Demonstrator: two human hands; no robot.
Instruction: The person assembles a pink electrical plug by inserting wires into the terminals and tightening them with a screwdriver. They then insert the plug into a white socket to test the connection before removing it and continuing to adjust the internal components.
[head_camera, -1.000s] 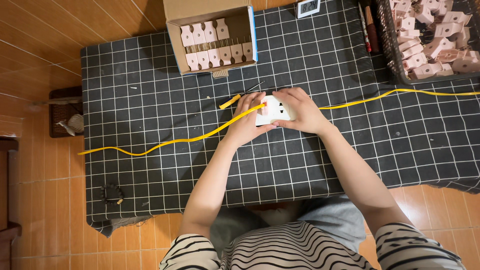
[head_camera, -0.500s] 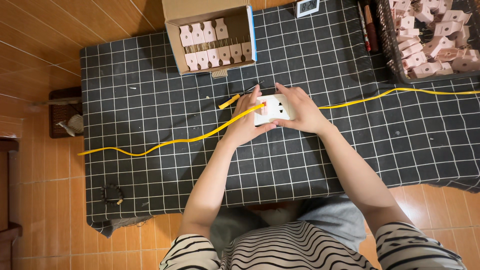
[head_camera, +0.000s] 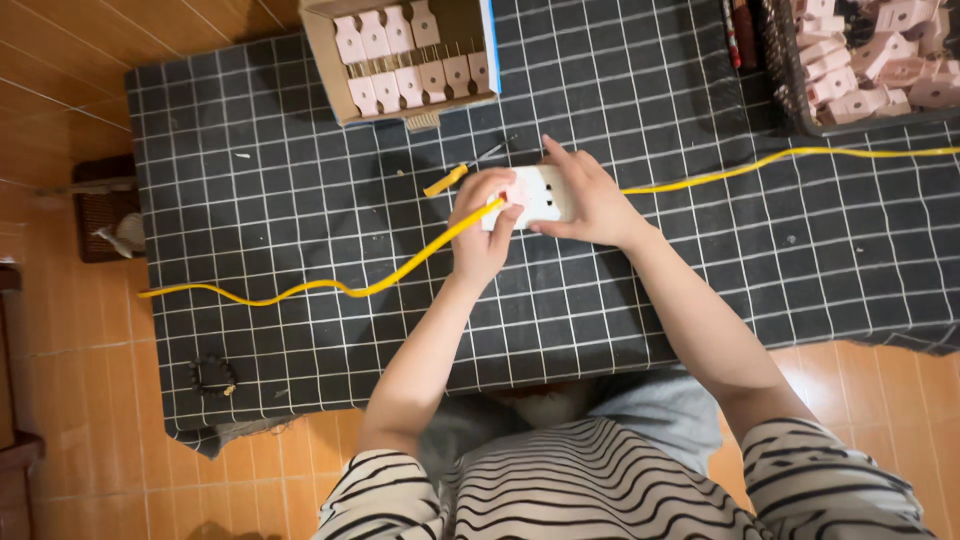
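Note:
A small white socket block (head_camera: 541, 193) with dark slots is held between both hands over the black grid cloth (head_camera: 300, 230). My left hand (head_camera: 482, 235) grips its left end, fingers curled over the place where the yellow cable (head_camera: 400, 272) meets it. My right hand (head_camera: 590, 195) holds its right side, fingers spread across the top. The cable trails left across the cloth in a wavy line and runs right (head_camera: 760, 165) toward the cloth's edge. A short yellow-handled tool (head_camera: 446, 180) lies just above my left hand.
An open cardboard box (head_camera: 405, 55) with rows of pale socket blocks stands at the back. A dark basket (head_camera: 860, 60) heaped with similar pieces is at the back right. A dark bead bracelet (head_camera: 213, 376) lies at the cloth's near left corner. Wooden floor surrounds the cloth.
Both hands stay on the socket block; they have turned it slightly so its slotted face shows more. The cable has barely shifted.

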